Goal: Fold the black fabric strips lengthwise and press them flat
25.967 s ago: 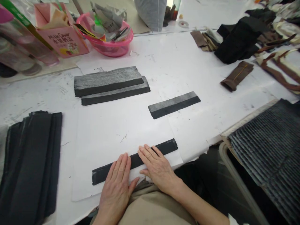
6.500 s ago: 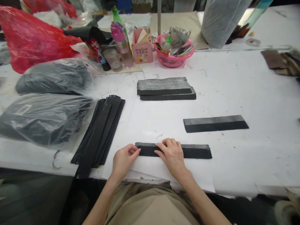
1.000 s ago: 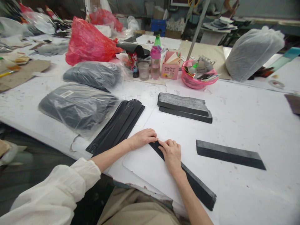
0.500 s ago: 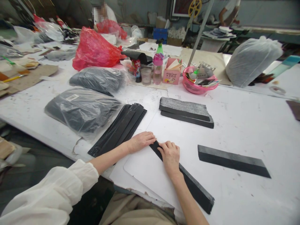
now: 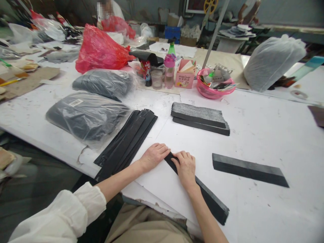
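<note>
A long black strip stack [image 5: 214, 204] with a greyish upper edge lies slantwise on the white table in front of me. At its far end, the bent fingers of my left hand [image 5: 155, 157] are closed on the tip. My right hand [image 5: 186, 170] grips the stack just beside that, thumb toward the left hand, its forearm crossing over part of the strips. Loose black strips [image 5: 129, 141] lie in a pile beyond my left forearm. A neat black block of strips [image 5: 249, 170] sits to the right, and a thicker stack [image 5: 198, 116] is farther back.
Two clear bags of dark material [image 5: 87, 116] rest at the left. Behind are a red plastic bag [image 5: 100, 50], a pink-lidded bottle [image 5: 169, 72], a pink box [image 5: 185, 76] and a pink basket [image 5: 215, 91]. A white bag [image 5: 273, 62] stands back right. Two people are in the background.
The view has shifted slightly. Both hands stay at the far end of the strip stack, with the left hand's fingers a little more bent over the tip.
</note>
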`<action>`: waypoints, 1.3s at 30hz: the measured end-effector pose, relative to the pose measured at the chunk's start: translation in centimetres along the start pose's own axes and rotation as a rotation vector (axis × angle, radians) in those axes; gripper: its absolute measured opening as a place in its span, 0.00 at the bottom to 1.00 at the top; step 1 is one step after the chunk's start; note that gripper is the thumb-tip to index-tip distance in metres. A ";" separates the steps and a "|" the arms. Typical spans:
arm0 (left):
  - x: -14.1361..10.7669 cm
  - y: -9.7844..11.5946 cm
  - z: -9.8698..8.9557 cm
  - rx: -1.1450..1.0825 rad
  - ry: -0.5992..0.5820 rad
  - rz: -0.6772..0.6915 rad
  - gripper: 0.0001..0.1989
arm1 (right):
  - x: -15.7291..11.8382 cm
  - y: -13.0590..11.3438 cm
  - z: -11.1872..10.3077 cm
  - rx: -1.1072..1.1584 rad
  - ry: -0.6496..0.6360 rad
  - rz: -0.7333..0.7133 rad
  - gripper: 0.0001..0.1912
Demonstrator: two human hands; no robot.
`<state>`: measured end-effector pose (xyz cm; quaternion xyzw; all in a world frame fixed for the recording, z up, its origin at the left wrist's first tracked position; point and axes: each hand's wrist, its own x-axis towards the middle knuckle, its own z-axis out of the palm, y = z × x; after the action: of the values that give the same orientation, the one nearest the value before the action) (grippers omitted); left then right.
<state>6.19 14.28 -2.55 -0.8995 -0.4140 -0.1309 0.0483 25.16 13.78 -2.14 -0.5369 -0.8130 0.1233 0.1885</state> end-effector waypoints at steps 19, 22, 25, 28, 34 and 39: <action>0.4 1.5 -0.2 0.018 -0.049 -0.033 0.14 | -1.1 0.9 -0.4 0.035 -0.003 0.022 0.04; 0.3 1.6 -0.2 0.002 -0.049 -0.042 0.15 | -1.6 1.2 -0.6 0.038 -0.002 0.018 0.04; 0.3 1.6 -0.4 -0.010 -0.043 -0.030 0.15 | -1.9 1.1 -0.7 0.031 0.003 0.031 0.04; 0.3 1.1 -0.6 -0.005 -0.030 -0.026 0.15 | -1.4 0.7 -0.4 0.029 0.015 0.038 0.03; 0.4 -0.5 -0.6 -0.027 -0.038 0.030 0.13 | 0.5 -0.3 0.4 0.020 0.018 0.023 0.03; 0.5 0.2 0.1 -0.065 -0.026 -0.087 0.12 | 0.7 -0.2 0.3 0.020 0.008 0.017 0.03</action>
<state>6.69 14.52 -2.51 -0.8834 -0.4488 -0.1344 0.0078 24.61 14.31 -2.23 -0.5425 -0.8063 0.1311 0.1961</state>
